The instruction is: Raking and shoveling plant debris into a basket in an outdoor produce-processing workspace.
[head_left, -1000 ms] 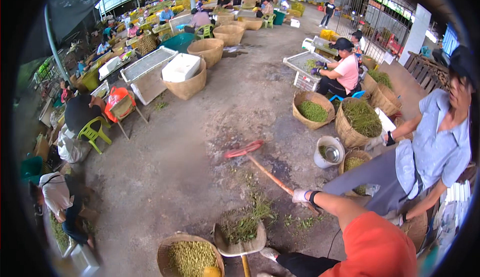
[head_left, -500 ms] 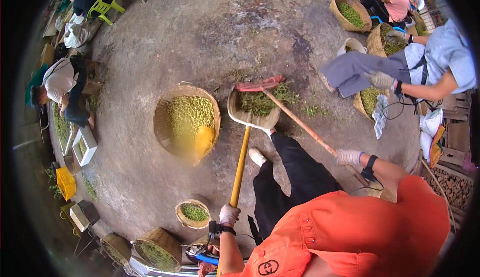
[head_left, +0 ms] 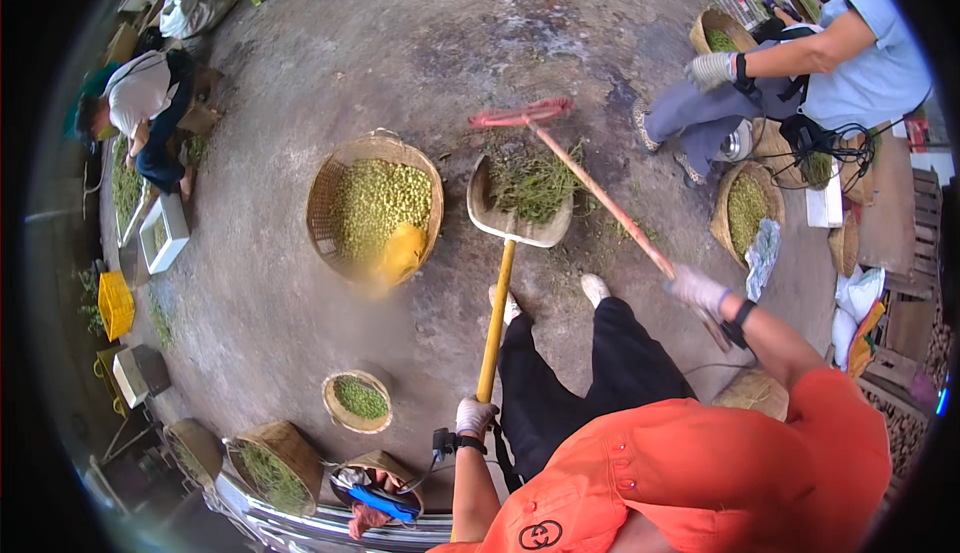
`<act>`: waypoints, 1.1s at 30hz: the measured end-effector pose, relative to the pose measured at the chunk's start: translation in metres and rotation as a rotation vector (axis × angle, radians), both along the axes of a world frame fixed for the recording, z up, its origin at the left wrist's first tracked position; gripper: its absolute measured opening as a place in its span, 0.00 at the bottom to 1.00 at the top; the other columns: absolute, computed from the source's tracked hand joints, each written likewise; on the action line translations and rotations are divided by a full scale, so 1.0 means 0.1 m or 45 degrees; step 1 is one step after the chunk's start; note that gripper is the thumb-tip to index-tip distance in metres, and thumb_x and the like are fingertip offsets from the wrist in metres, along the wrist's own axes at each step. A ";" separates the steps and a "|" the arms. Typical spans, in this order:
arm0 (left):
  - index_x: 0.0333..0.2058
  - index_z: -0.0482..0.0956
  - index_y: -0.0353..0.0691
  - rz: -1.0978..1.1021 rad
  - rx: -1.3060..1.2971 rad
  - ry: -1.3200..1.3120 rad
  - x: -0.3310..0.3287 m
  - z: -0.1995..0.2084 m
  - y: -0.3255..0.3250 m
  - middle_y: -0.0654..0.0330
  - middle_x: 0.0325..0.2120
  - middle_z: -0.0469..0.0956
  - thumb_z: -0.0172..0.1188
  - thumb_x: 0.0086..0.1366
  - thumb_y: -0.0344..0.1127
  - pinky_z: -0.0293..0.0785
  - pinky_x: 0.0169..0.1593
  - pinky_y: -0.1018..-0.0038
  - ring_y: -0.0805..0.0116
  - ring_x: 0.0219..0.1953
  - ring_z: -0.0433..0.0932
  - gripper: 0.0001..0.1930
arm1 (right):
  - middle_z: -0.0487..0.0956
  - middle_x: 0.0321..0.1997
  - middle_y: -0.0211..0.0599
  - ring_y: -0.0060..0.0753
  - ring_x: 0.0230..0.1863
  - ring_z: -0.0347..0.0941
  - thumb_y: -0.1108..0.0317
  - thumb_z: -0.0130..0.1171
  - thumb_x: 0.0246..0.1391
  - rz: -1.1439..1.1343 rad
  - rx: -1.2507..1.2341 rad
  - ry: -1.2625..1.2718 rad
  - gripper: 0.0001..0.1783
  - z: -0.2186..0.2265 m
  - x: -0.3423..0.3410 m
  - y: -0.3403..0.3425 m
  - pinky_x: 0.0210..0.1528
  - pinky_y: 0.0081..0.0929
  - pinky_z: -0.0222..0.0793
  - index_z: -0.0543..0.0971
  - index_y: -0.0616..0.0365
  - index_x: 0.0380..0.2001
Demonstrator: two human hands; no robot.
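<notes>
My gloved left hand (head_left: pixel 476 417) is closed around the yellow handle of a dustpan (head_left: pixel 520 232), whose pale scoop rests on the floor. Green stems and leafy scraps (head_left: pixel 532 185) lie in the scoop and spill past its right side. In my gloved right hand (head_left: pixel 699 291) is the wooden handle of a broom (head_left: pixel 522 113). Its red head sits just beyond the scoop's far edge, apart from the scraps. Left of the dustpan stands a large wicker basket (head_left: pixel 320 203) of pale green round produce, with a yellow scoop-like piece (head_left: pixel 402 251) in it.
A co-worker in a light blue shirt (head_left: pixel 850 58) stands at the right by a basket (head_left: pixel 750 215). Another person (head_left: pixel 145 98) bends over at the far left near a white box (head_left: pixel 163 231). A small basket (head_left: pixel 358 400) and several larger ones stand at the lower left.
The broom head has moved away from the scoop to beyond its far edge, uncovering the scraps. My feet now stand apart. The co-worker at the right has straightened up.
</notes>
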State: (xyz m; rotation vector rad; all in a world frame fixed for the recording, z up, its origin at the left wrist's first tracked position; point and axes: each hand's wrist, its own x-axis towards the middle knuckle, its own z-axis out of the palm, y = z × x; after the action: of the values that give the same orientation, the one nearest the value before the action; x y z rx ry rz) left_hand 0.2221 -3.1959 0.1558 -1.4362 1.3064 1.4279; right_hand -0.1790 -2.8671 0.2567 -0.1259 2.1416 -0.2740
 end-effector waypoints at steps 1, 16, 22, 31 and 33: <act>0.34 0.76 0.30 -0.028 -0.022 -0.045 -0.13 0.06 0.13 0.56 0.16 0.75 0.61 0.45 0.27 0.69 0.18 0.72 0.66 0.15 0.74 0.15 | 0.74 0.17 0.39 0.35 0.18 0.72 0.64 0.52 0.45 -0.011 0.006 0.007 0.12 -0.22 -0.24 -0.07 0.20 0.36 0.67 0.74 0.60 0.30; 0.35 0.74 0.34 0.494 -0.034 0.134 -0.69 -0.15 2.73 0.59 0.15 0.73 0.67 0.45 0.29 0.65 0.16 0.71 0.69 0.13 0.71 0.17 | 0.78 0.22 0.51 0.45 0.27 0.78 0.71 0.50 0.41 0.796 0.228 -0.331 0.12 -0.12 -0.70 2.10 0.26 0.38 0.72 0.76 0.68 0.29; 0.34 0.77 0.31 0.590 -0.021 0.215 -0.67 0.13 3.75 0.58 0.16 0.76 0.67 0.43 0.29 0.70 0.19 0.71 0.69 0.15 0.74 0.17 | 0.76 0.21 0.41 0.38 0.24 0.75 0.70 0.52 0.45 0.889 0.545 -0.140 0.11 0.44 -0.93 2.45 0.24 0.38 0.69 0.74 0.67 0.31; 0.29 0.77 0.32 1.093 -0.048 0.179 0.55 1.44 6.03 0.56 0.17 0.75 0.65 0.42 0.33 0.70 0.23 0.69 0.66 0.18 0.74 0.14 | 0.77 0.24 0.40 0.33 0.27 0.74 0.65 0.55 0.48 1.394 0.270 -0.138 0.14 0.74 -0.58 2.21 0.29 0.35 0.70 0.74 0.67 0.33; 0.32 0.76 0.32 1.180 -0.081 0.091 0.69 1.83 6.46 0.56 0.18 0.75 0.65 0.43 0.34 0.71 0.25 0.68 0.65 0.19 0.73 0.17 | 0.77 0.24 0.39 0.32 0.27 0.73 0.64 0.55 0.48 1.413 0.247 -0.132 0.15 0.81 -0.23 2.06 0.30 0.34 0.70 0.75 0.67 0.33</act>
State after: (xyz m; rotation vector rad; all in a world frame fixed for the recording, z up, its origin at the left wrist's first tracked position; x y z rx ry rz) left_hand 0.2914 -2.5497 0.3384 -2.1947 0.7138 2.0182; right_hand -0.2019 -2.6610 0.3373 -1.0969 1.6854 0.5564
